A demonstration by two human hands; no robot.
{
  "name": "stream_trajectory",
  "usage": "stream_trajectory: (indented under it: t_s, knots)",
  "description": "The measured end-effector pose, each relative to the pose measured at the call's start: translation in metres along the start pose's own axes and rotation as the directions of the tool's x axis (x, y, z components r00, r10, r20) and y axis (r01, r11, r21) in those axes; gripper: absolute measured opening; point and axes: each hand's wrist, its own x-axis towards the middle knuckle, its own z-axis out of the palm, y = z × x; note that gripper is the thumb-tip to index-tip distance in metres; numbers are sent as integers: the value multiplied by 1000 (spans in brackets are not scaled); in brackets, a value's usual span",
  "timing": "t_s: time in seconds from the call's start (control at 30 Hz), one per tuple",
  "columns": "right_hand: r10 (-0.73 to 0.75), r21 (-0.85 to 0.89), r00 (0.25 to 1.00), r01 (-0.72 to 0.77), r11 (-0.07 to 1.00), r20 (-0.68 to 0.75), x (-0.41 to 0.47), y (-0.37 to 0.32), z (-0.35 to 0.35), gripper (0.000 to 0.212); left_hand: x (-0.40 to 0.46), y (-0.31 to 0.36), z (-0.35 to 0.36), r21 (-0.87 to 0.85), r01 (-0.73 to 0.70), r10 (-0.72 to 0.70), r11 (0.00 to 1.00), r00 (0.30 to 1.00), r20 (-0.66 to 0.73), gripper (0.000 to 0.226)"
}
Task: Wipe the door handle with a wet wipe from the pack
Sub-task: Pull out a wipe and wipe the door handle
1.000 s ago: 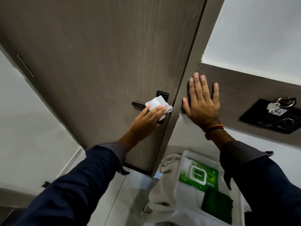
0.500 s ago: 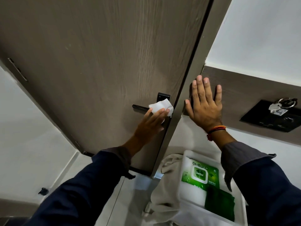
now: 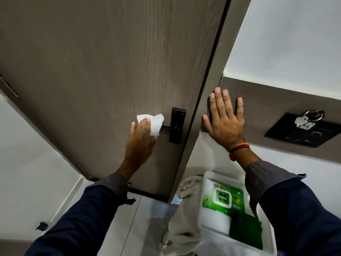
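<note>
Wiping looks well underway: the left hand (image 3: 141,137) fingers (image 3: 145,124) press a wipe (image 3: 152,124) over the door handle (image 3: 168,128), while the right hand (image 3: 224,122), fingers spread, braces the frame.

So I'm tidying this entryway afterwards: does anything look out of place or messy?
Mostly tidy. One oddity: a beige cloth hangs crumpled over the side of the white tray holding the Dettol wipes pack. A bunch of keys lies on the black wall panel.
</note>
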Motion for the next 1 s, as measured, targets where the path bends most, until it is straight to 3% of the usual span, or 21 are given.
stream_trajectory:
  t_s: [0.13, 0.27, 0.37, 0.5, 0.77, 0.87, 1.0]
  knots:
    - [-12, -16, 1000, 12, 1000, -4, 0, 0, 2, 78, -2, 50, -2, -30, -101, 97, 994, 989, -114, 59]
    - [-12, -23, 1000, 12, 1000, -2, -2, 1, 5, 78, 5, 89, -5, -97, -145, 134, 985, 984, -114, 68]
    - [-21, -29, 1000, 21, 999, -2, -2, 2, 6, 78, 1, 61, -5, -30, -180, 174, 983, 974, -145, 67]
    - [-23, -42, 1000, 22, 999, -13, -3, 1, 8, 78, 3, 14, -7, 68, -96, 107, 993, 975, -194, 63]
    - [-12, -54, 1000, 11, 998, -19, -2, 0, 8, 79, 2, 91, -2, -122, -79, 70, 989, 994, -80, 74]
    - [-14, -40, 1000, 14, 999, -14, -1, 0, 5, 78, 1, 65, -8, -29, -191, 186, 981, 976, -116, 65]
    - [-16, 3, 999, 15, 1000, 43, 0, 0, -3, 76, 3, 27, -23, 23, -86, 87, 996, 995, -54, 72]
